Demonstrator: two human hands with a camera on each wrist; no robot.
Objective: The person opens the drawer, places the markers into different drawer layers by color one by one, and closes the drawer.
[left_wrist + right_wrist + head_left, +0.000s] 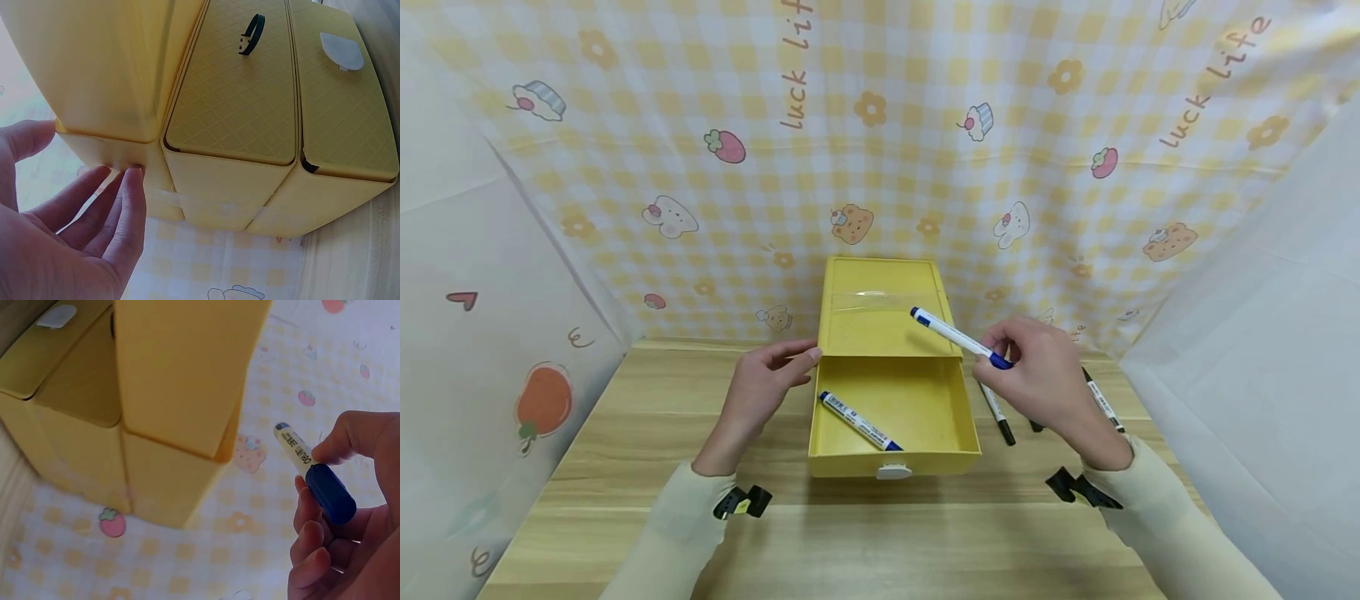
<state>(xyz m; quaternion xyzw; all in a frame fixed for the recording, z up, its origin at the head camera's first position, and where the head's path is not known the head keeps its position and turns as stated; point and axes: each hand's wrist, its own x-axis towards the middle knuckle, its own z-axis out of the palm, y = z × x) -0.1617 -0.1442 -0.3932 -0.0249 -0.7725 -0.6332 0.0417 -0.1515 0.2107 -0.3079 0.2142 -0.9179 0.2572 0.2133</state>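
In the head view, my right hand (1037, 371) pinches a white marker with a blue cap (951, 332) by its capped end. The marker slants over the right side of a yellow drawer cabinet (887, 325). The cabinet's top drawer (936, 464) is pulled out, and another blue-and-white marker (857, 421) lies slantwise inside it. My left hand (763, 387) touches the cabinet's left side near the front top edge. In the left wrist view its extended fingers (128, 206) rest against the side wall, with the thumb at the corner.
Right of the cabinet, a white marker with a black cap (997, 414) and another black-ended one (1103, 402) lie on the wooden table (760, 542). Part of a black marker end shows beside my right hand. A checkered cloth (745, 200) hangs behind. Two closed drawers (231, 94) sit below.
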